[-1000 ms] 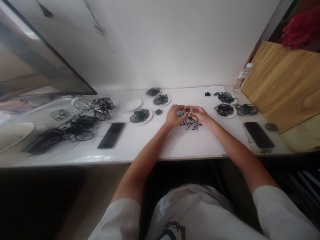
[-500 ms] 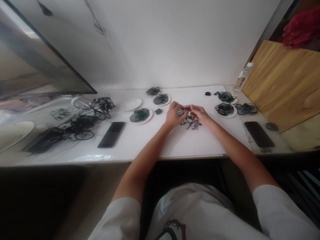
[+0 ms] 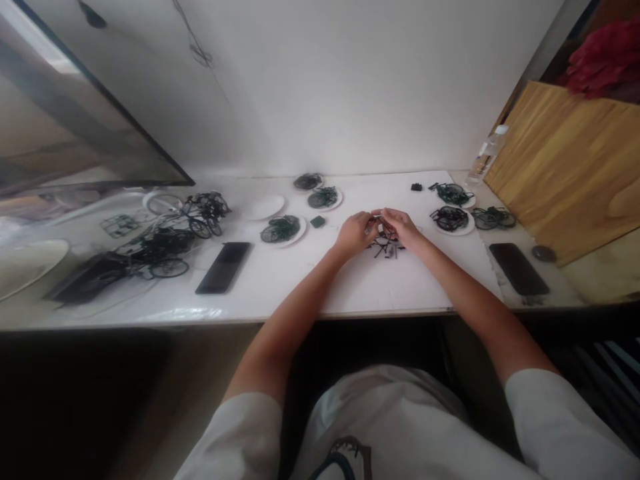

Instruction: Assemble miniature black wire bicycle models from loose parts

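Over the white board, my left hand (image 3: 356,232) and my right hand (image 3: 399,225) meet at the fingertips. Both are closed round a small dark part that is mostly hidden by the fingers; its exact shape cannot be made out. Just below the hands, thin black pieces (image 3: 387,249) lie in a loose heap on the board. To the left sit a small green block (image 3: 317,221) and a plate of dark green wheel-like parts (image 3: 281,229). Plates with black parts (image 3: 450,219) and green parts (image 3: 454,194) stand to the right.
Black model bicycles (image 3: 167,247) are piled at the left, beside a dark phone (image 3: 223,268). Another phone (image 3: 519,269) lies at the right. A clear bottle (image 3: 485,159) stands by a wooden panel (image 3: 565,167). An empty white plate (image 3: 263,207) rests left of centre.
My left hand has turned and shifted slightly right and down, and the round grey part seen at its fingers before is now hidden. My right hand has hardly moved.
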A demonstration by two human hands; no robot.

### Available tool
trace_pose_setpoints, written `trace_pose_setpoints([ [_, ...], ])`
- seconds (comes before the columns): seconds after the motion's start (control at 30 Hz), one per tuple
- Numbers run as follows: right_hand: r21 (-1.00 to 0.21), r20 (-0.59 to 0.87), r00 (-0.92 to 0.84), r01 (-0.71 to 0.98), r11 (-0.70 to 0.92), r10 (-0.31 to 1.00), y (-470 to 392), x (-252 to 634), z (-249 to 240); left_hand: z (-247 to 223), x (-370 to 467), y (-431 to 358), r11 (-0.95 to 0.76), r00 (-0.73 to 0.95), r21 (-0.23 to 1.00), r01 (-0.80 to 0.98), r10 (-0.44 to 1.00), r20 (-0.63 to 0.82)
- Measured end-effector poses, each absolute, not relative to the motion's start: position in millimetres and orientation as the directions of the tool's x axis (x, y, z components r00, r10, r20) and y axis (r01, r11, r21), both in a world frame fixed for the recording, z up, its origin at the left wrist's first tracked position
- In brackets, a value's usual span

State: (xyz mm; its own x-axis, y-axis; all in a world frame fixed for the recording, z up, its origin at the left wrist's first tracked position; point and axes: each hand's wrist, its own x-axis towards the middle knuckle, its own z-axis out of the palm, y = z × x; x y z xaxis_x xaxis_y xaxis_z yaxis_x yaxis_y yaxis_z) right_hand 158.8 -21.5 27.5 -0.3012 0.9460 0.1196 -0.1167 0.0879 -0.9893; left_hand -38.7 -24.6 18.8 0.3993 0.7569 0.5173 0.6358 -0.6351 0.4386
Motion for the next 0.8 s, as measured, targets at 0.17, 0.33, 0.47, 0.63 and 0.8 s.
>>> trace_pose_setpoints([
  [0.17, -0.993, 0.115, -0.304, -0.047, 0.105, 0.946, -21, 159, 26, 16, -40, -24, -0.595, 0.349, 0.513, 0.618, 0.793, 0.499],
  [0.33, -0.974, 0.194, -0.245, 0.069, 0.216, 0.950, -22, 156, 22, 10, -43, -17, -0.546, 0.212, 0.599, 0.585, 0.816, 0.537],
  [0.47, -0.950, 0.267, -0.183, 0.115, 0.290, 0.946, -24, 155, 22, 10, -44, -15, -0.509, 0.152, 0.659, 0.553, 0.840, 0.522],
  [0.63, -0.933, 0.286, -0.182, 0.171, 0.317, 0.941, -25, 156, 22, 9, -45, -14, -0.498, 0.136, 0.709, 0.500, 0.853, 0.503],
  [0.8, -0.933, 0.280, -0.209, 0.169, 0.317, 0.937, -24, 156, 20, 3, -44, -10, -0.470, 0.097, 0.797, 0.378, 0.877, 0.471],
])
